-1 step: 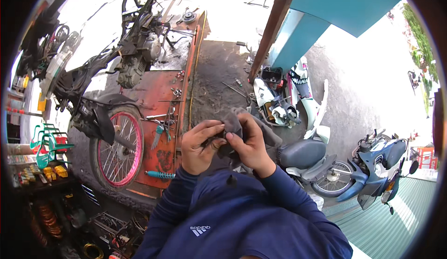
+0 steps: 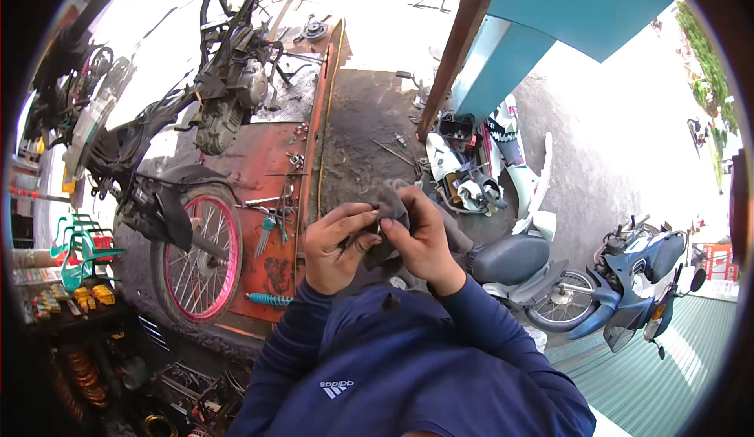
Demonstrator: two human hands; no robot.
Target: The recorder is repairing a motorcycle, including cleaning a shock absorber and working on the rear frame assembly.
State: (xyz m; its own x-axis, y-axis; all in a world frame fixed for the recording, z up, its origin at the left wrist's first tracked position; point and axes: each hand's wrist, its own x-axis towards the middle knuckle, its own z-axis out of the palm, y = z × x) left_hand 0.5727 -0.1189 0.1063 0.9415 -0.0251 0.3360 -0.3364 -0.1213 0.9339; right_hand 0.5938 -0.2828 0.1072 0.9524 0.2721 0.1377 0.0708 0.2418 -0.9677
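Both my hands are raised together in front of my chest, in dark blue sleeves. My left hand (image 2: 334,250) and my right hand (image 2: 422,239) share a dark grey rag (image 2: 386,198) that drapes around the right hand. Between the fingertips of both hands sits a small metal part (image 2: 378,228), mostly wrapped in the rag, so its shape is hard to tell.
A stripped motorcycle (image 2: 224,107) with a pink-rimmed wheel (image 2: 196,252) stands on an orange lift platform (image 2: 275,162) strewn with tools, including a teal-handled screwdriver (image 2: 267,299). A white scooter (image 2: 471,178) and a blue scooter (image 2: 636,280) are parked at right, by a wooden post (image 2: 459,44). Shelves of parts (image 2: 71,296) line the left.
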